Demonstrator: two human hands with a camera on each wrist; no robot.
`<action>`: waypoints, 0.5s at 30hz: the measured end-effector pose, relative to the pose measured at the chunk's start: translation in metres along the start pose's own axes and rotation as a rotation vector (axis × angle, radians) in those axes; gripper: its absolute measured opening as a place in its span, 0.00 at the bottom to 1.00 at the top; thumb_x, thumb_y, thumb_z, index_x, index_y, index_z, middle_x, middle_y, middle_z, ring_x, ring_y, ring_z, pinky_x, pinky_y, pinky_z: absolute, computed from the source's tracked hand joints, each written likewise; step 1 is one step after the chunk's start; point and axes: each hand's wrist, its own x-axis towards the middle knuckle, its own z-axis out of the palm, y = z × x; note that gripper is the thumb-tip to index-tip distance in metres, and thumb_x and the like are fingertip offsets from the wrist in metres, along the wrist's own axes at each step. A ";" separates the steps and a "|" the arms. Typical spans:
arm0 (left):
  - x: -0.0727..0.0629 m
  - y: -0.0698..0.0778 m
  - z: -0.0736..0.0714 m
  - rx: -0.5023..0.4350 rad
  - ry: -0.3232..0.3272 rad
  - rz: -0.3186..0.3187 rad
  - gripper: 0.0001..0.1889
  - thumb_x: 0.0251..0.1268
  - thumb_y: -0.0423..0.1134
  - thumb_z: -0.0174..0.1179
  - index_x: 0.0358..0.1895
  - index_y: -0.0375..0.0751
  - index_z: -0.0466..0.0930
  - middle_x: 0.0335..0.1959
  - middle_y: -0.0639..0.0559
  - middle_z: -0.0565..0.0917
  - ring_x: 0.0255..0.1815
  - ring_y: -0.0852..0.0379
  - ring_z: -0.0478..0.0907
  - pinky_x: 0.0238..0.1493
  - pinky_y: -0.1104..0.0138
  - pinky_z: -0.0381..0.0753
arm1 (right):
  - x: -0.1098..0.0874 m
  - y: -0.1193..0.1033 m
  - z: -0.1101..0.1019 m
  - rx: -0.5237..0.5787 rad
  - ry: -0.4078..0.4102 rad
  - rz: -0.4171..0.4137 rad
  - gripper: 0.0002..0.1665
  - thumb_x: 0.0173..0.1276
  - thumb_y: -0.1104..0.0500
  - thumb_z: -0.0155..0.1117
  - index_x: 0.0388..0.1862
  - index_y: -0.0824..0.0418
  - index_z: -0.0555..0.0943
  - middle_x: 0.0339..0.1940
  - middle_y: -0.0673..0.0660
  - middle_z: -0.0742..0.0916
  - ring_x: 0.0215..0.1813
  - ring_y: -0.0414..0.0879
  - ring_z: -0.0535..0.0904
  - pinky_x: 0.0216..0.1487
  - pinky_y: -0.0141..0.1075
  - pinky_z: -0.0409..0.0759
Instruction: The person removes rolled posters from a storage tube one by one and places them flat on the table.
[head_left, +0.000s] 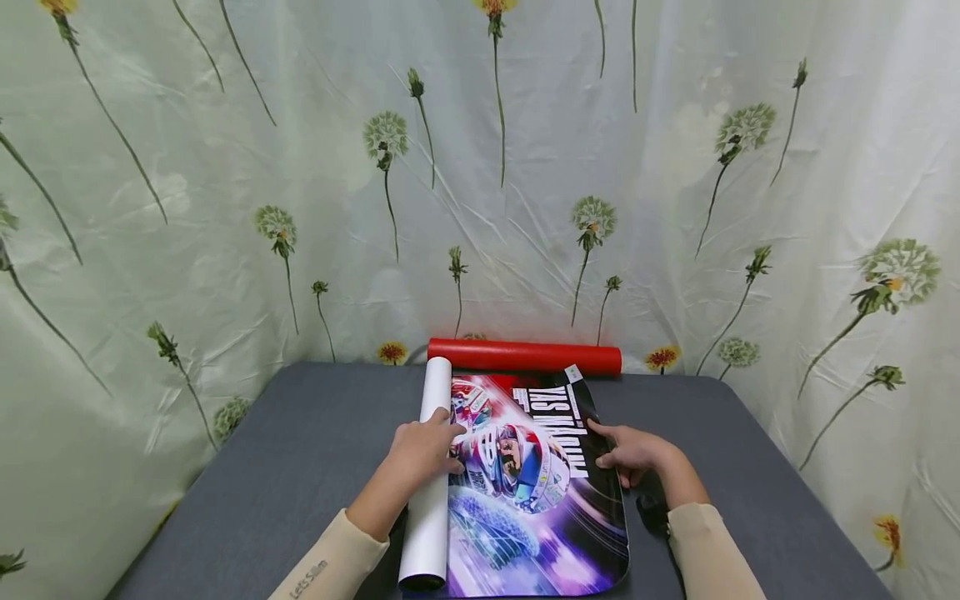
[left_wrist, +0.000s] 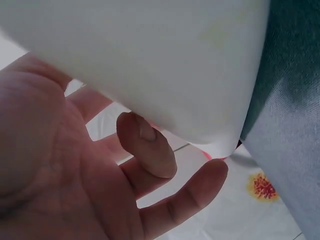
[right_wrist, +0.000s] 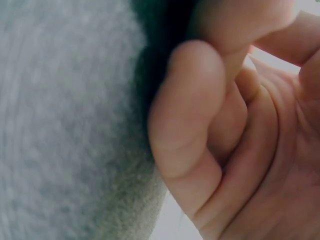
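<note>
A glossy poster (head_left: 517,517) with a helmeted figure and large white lettering lies partly unrolled on the grey table. Its left part is still a white roll (head_left: 426,533), standing lengthwise from front to back. Across this roll reaches my left hand (head_left: 422,446), its loosely bent fingers resting over it; in the left wrist view, the fingers (left_wrist: 172,155) lie along the roll's white surface (left_wrist: 165,65). At the poster's right edge my right hand (head_left: 637,454) pinches the sheet, thumb on top. The right wrist view shows its other fingers (right_wrist: 185,110) curled near the tabletop.
Behind the poster a red tube (head_left: 525,357) lies crosswise at the back of the grey table (head_left: 330,450). A dark object (head_left: 652,514) with a cord-like part sits by the right wrist. A flower-printed curtain (head_left: 480,208) hangs beyond the table.
</note>
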 end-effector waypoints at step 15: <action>-0.005 -0.005 -0.006 0.024 0.003 0.004 0.18 0.61 0.48 0.78 0.54 0.53 0.91 0.67 0.48 0.81 0.41 0.44 0.84 0.44 0.48 0.85 | -0.007 0.001 -0.006 -0.009 0.013 0.045 0.50 0.76 0.62 0.67 0.89 0.56 0.52 0.39 0.62 0.80 0.18 0.43 0.73 0.25 0.34 0.79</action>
